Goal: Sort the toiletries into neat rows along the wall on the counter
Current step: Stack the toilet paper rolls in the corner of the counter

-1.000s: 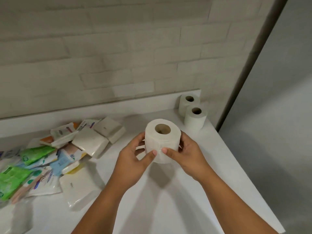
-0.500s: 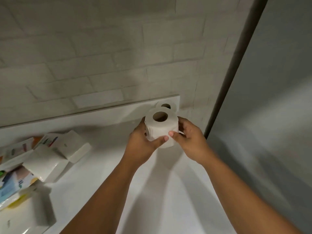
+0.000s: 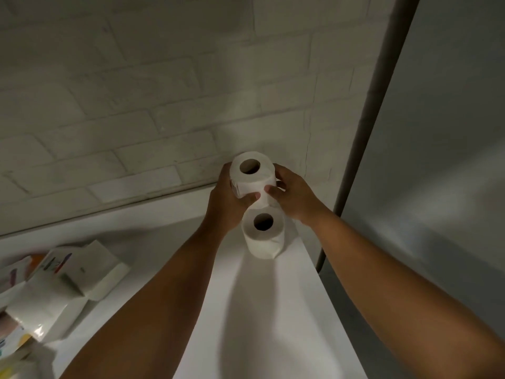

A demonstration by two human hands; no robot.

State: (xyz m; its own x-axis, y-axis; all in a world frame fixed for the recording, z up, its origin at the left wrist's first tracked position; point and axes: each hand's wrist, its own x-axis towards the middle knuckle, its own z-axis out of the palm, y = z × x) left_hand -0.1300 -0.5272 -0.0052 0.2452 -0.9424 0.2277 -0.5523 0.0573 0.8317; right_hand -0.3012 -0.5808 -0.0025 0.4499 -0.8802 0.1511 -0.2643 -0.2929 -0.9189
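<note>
Head view looks down on a toilet roll [image 3: 252,176] held up between both hands, and the risks start at that grip. The paper is soft, so a hard squeeze would likely crush it out of round, while a slack hold could let it drop onto the second roll [image 3: 263,236] just below the hands and tip it. That second roll stands on end close to the right edge of the counter [image 3: 273,310], so a knock from a wrist or from the roll coming down might send it off the side. Whatever lies directly under the held roll is hidden by the hands; a blind set-down could leave it tilted or out of line with the row.

The left hand [image 3: 226,203] has its fingers curled round the roll's left side, thumb pressed on the near face. The right hand [image 3: 293,195] grips the right side the same way, and the two thumbs almost meet at the front. Neither hand is spread flat. The roll is upright, core hole facing up, just in front of the brick wall [image 3: 164,105].

Well apart to the left of the left forearm, tissue packs [image 3: 68,277] lie in a loose jumble, not yet in rows. Right of the right forearm, a dark post [image 3: 363,149] rises where the counter ends.
</note>
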